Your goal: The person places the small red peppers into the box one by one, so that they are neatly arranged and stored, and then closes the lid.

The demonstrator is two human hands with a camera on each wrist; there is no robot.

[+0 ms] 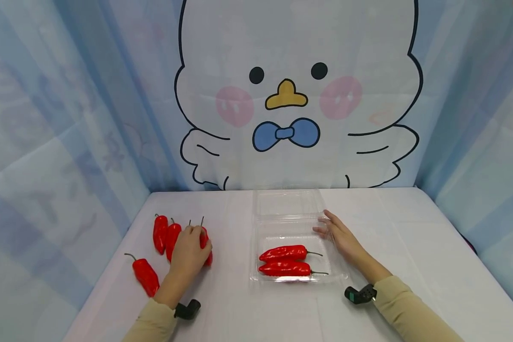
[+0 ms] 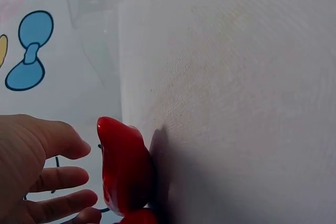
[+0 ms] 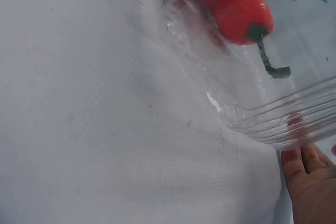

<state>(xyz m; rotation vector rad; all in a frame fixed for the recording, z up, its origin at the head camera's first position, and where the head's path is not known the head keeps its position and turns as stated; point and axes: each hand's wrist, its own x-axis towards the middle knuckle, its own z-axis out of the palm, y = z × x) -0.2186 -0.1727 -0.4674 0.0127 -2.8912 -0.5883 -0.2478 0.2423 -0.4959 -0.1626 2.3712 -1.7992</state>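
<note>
My left hand hovers over a row of red chili peppers on the left of the table. In the left wrist view its thumb and fingers are spread apart beside a red pepper, with a gap between. The hand partly hides the peppers at the row's right end, including one pepper. A clear plastic clamshell box stands unfolded at the middle. Two red peppers lie side by side in it, an upper one and a lower one. My right hand touches the box's right wall with extended fingers.
More red peppers lie at the left, one upright in the row and one apart, nearer the front. The box's raised clear lid reaches the table's back edge. A printed curtain hangs behind the white table.
</note>
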